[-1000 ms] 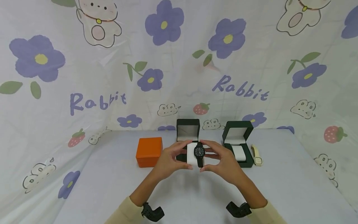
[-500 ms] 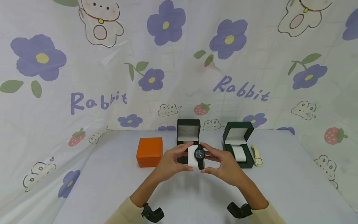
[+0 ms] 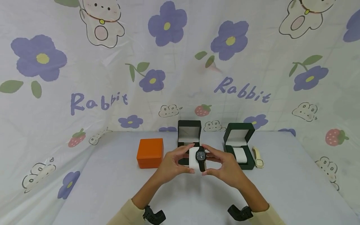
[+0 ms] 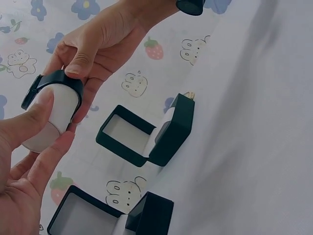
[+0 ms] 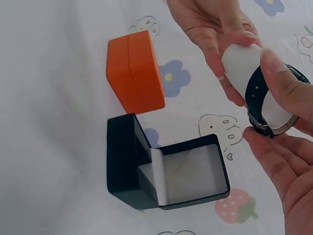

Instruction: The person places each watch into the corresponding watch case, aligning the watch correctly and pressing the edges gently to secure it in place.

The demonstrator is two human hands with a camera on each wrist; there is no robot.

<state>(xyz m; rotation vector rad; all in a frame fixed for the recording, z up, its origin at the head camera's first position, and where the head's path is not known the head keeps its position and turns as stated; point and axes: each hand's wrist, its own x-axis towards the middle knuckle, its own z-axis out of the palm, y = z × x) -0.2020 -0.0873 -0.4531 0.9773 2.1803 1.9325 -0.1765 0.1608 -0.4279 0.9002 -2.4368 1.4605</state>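
With left hand [image 3: 172,164] and right hand [image 3: 227,166] close together, gripping a white watch cushion [image 3: 192,158] from opposite sides, thumbs opposed to fingers. With the left, pinching the bare end; with the right, clasping the end bearing a black wristwatch [image 3: 201,155], thumb at the strap. Showing this watch strapped around the cushion, dial facing the head camera, buckle visible from the right wrist. Holding both just in front of a middle dark green watch box [image 3: 189,132], lid raised, base partly hidden. Showing, on a white tabletop [image 3: 194,203], an orange box [image 3: 150,153] standing closed near the left hand; beyond the right, a second dark green watch box [image 3: 235,138], opened and containing another white pillow [image 3: 240,155]; just beside it, a gold-toned wristwatch [image 3: 257,157] lying dial up.
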